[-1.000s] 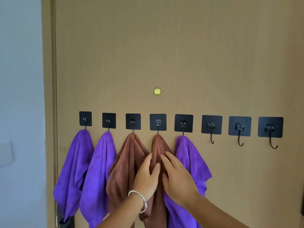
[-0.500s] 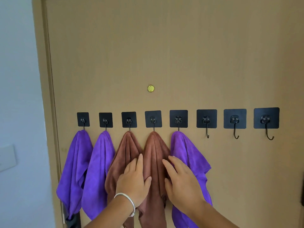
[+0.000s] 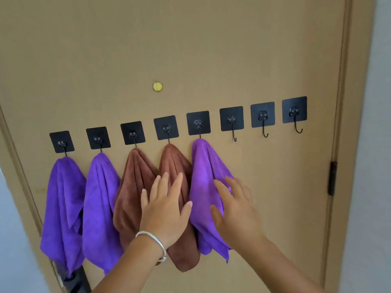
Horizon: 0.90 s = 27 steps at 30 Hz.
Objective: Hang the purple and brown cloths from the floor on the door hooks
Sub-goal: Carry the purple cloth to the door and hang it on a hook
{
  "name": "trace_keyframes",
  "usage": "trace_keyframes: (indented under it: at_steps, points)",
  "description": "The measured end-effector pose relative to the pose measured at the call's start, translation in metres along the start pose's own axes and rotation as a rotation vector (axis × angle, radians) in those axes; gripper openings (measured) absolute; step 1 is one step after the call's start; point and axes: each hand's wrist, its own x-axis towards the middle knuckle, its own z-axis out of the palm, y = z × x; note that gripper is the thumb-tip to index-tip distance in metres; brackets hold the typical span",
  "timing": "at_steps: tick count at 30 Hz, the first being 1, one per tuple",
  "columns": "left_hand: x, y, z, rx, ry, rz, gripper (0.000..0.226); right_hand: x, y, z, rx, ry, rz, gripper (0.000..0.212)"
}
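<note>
I see a round brass peephole in the upper panel. A dark hinge sits on the right edge. A pale wall adjoins it.

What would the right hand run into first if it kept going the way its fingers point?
Probably the purple cloth on the fifth hook: the right hand already overlaps its right edge, fingers aimed up-left. Depth is unclear, so contact can't be confirmed.

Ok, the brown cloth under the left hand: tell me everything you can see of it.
The brown cloth is plush, like microfibre, hanging from the fourth hook from the left. It is gathered at the hook and falls in folds to a rounded bottom end. The left hand, fingers straight, lies flat on its middle. Another brown cloth hangs on its left, a purple cloth on its right, both against its edges.
</note>
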Motion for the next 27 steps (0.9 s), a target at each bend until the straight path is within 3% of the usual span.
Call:
trace_keyframes:
  at_steps: [13,19,27]
  points:
    - [-0.016,0.079,-0.015,-0.32,-0.021,0.485,0.072,-0.108,-0.034,-0.093,-0.39,0.168,0.406,0.063]
    - [-0.088,0.161,-0.027,-0.544,-0.179,0.763,0.074,-0.203,-0.052,-0.159,-0.607,0.228,0.689,0.066]
    - [-0.214,0.274,-0.109,-0.777,-0.228,1.128,0.07,-0.343,-0.105,-0.271,-0.877,0.353,1.039,0.065]
